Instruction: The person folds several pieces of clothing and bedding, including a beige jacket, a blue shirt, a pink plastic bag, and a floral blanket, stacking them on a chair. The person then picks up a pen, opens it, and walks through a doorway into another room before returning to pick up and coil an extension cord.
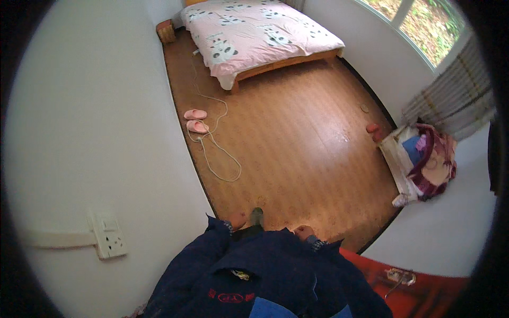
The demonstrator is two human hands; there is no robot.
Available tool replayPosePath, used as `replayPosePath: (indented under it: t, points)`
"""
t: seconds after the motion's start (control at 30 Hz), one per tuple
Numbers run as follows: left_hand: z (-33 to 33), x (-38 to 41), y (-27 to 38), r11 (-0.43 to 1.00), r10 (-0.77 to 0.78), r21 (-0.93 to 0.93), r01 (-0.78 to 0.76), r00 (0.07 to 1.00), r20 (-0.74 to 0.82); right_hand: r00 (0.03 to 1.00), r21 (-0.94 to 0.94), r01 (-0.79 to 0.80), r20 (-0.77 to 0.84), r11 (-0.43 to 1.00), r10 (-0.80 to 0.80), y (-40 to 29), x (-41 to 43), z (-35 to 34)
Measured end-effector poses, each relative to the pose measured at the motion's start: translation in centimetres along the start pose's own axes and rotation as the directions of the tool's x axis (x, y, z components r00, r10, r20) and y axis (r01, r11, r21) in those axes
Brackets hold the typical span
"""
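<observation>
My left hand [237, 220] hangs low in front of my dark blue jacket [278, 266], near the foot of the white wall on the left. Beside it, one shoe [257, 216] shows on the brown wood-patterned floor [294, 155]. My right hand [304, 231] is at the jacket's front edge, its fingers partly curled. Nothing can be made out in either hand, and the fingers are too small and partly hidden to judge. Farther ahead stands a wooden bed [286, 63] under a pink panda-print cover [254, 35].
A white cable [226, 159] loops over the floor around pink slippers [196, 120]. A wall socket and switch [110, 238] are at left. On the right sit a heap of bedding [431, 163], red footwear [373, 132] and a curtain [453, 91]. A red door [429, 294] with a latch is behind right.
</observation>
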State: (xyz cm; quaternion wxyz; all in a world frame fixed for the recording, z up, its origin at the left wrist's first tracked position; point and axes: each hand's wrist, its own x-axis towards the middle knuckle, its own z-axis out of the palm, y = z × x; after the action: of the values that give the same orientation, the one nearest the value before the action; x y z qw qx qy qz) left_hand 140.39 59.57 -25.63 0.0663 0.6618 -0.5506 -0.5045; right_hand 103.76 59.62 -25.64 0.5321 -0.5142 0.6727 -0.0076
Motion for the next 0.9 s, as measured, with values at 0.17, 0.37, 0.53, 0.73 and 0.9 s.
replayPosePath:
  t: [0.17, 0.37, 0.53, 0.73, 0.9]
  points:
    - [-2.4, 2.7, -0.7, 0.995, 0.002, -0.095, -0.015, 0.99, -0.139, 0.992, 0.134, -0.072, -0.092, 0.988, 0.085, -1.7, 8.9, -1.6]
    - [-4.7, 5.9, -2.6, 0.979, -0.106, -0.182, 0.095, 0.993, -0.052, 0.999, 0.092, -0.006, 0.052, 0.996, 0.002, -10.1, 12.5, -4.9]
    - [-2.4, 10.8, -8.9, 0.996, -0.083, 0.036, 0.088, 0.989, -0.124, 0.996, 0.137, -0.007, 0.092, 0.991, -0.006, -11.0, 23.2, -6.3]
    - [-12.6, 14.6, 2.1, 0.983, -0.141, -0.149, 0.107, 0.96, -0.241, 0.985, 0.203, -0.105, 0.155, 0.973, 0.074, -23.9, 31.4, -13.7]
    - [-18.4, 21.3, 8.8, 0.888, -0.337, -0.436, 0.147, 0.852, -0.4, 0.982, 0.139, 0.059, 0.169, 0.988, -0.083, -29.8, 40.6, -17.7]
